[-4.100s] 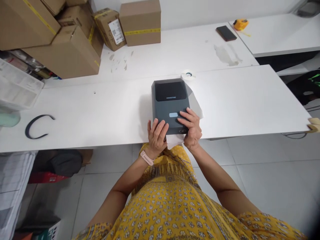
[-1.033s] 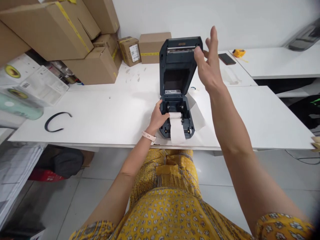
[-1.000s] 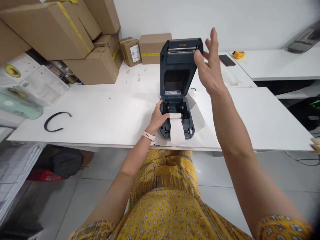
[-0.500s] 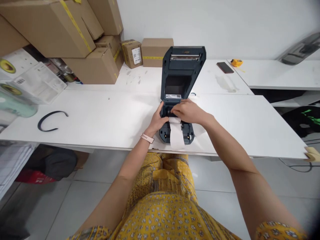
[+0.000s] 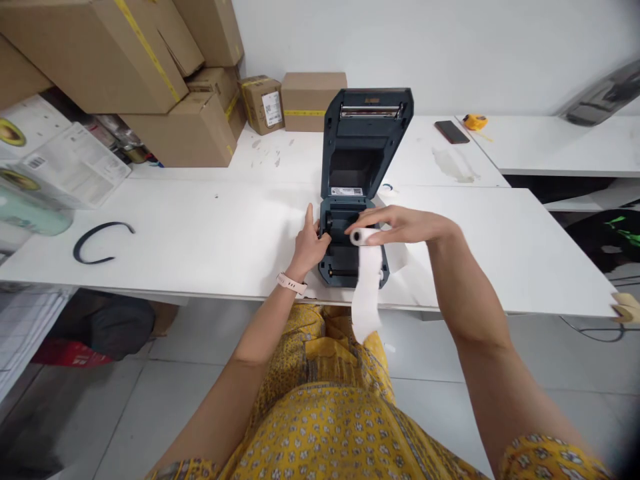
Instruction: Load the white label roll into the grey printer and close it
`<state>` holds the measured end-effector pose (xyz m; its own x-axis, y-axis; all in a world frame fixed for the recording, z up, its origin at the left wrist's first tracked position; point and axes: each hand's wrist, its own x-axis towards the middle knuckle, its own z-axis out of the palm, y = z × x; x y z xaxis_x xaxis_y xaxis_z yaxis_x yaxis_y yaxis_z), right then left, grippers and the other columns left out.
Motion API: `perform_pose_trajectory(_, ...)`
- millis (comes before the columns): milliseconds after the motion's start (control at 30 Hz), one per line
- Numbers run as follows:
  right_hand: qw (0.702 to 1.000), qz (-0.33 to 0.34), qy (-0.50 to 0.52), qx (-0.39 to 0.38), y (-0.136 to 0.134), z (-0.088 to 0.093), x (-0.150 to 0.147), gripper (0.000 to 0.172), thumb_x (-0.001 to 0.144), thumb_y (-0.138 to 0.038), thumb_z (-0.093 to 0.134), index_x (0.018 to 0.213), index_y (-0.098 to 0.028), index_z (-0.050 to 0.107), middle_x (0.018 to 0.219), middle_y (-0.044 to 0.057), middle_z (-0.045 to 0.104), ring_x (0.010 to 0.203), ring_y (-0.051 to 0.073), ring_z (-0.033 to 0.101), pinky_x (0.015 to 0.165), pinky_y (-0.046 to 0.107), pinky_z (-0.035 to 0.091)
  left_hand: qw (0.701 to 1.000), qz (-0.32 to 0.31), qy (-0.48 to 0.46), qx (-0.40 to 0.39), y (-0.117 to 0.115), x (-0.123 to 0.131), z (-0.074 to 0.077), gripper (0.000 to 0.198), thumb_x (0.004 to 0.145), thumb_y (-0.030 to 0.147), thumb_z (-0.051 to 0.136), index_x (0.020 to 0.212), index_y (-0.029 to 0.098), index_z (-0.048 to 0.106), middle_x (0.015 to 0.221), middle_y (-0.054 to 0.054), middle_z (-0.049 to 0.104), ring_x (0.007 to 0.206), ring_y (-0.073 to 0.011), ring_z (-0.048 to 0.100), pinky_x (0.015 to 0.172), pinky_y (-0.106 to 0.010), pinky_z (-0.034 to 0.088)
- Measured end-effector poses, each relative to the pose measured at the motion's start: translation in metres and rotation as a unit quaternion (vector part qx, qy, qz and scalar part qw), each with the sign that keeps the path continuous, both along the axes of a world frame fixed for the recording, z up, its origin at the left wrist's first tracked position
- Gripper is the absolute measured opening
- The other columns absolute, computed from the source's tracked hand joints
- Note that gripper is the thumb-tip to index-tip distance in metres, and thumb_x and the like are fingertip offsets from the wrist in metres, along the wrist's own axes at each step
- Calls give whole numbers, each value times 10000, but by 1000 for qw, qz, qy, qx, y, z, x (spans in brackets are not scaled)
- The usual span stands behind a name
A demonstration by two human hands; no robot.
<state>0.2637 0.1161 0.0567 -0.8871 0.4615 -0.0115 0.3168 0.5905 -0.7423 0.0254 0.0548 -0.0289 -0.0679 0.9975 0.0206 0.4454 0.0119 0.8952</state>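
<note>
A dark label printer (image 5: 345, 257) stands on the white table with its lid (image 5: 367, 147) raised. My right hand (image 5: 400, 225) grips a small white paper roll (image 5: 361, 236) between thumb and fingers, above the right part of the printer's bay. From the roll a loose paper strip (image 5: 367, 293) hangs down past the table's front edge. My left hand (image 5: 311, 245), with a pink band at the wrist, rests at the printer's left side, its thumb over the inner rim and its fingers apart.
Cardboard boxes (image 5: 180, 130) are stacked at the back left. A black headband (image 5: 93, 243) lies on the left of the table (image 5: 235, 247). A phone (image 5: 451, 132) and a yellow tape measure (image 5: 475, 122) lie at the back right.
The paper roll has come up out of the printer's bay in my right hand, and its strip has swung right and hangs lower. My left hand has shifted slightly left, fingers spread.
</note>
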Motion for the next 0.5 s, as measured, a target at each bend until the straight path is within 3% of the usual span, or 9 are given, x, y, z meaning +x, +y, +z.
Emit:
perform_pose_trajectory(100, 975, -83, 197, -51, -9, -11, 46, 550, 615, -764, 825, 883, -285, 785, 881, 63, 751, 993, 288, 688, 1034, 533, 513, 1000, 5, 10, 1, 0, 0, -2, 957, 835, 140, 601, 1690, 230, 183, 1361, -90, 743, 1005, -267, 738, 1024, -472, 529)
perform_pose_trajectory(167, 905, -202, 371, -49, -18, -30, 77, 525, 539, -834, 793, 693, -345, 677, 619, 10, 606, 813, 274, 655, 1007, 568, 525, 1000, 12, 3, -1, 0, 1, -3, 918, 842, 141, 602, 1677, 238, 232, 1362, -92, 741, 1027, -268, 736, 1049, -482, 521)
perform_pose_trajectory(233, 844, -271, 460, -51, -27, -51, 103, 490, 546, -816, 792, 666, -368, 634, 567, 8, 555, 754, 279, 629, 993, 569, 534, 1000, 15, -10, 0, 0, 1, -4, 877, 853, 145, 607, 1660, 249, 280, 1382, -99, 730, 1063, -269, 731, 1079, -495, 509)
perform_pose_trajectory(300, 835, -325, 440, -60, -34, -67, 125, 448, 538, -713, 869, 745, -372, 665, 665, 30, 648, 844, 303, 662, 1022, 565, 525, 1000, 16, -20, 6, 0, 2, -6, 847, 855, 145, 617, 1642, 252, 321, 1382, -105, 728, 1095, -270, 725, 1100, -507, 501)
perform_pose_trajectory(400, 870, -386, 285, -116, -37, -78, 145, 479, 575, -549, 939, 934, -331, 710, 944, 76, 777, 999, 320, 691, 994, 531, 532, 999, 15, -24, 17, 1, 2, -8, 812, 852, 137, 617, 1617, 249, 368, 1357, -102, 740, 1123, -270, 720, 1108, -509, 498)
perform_pose_trajectory(500, 900, -386, 126, -160, -30, -80, 147, 433, 703, -495, 892, 1044, -292, 719, 1149, 96, 776, 1046, 284, 676, 942, 461, 534, 999, 8, -30, 26, 3, 2, -10, 779, 846, 127, 600, 1592, 251, 412, 1361, -92, 737, 1144, -261, 716, 1102, -484, 504)
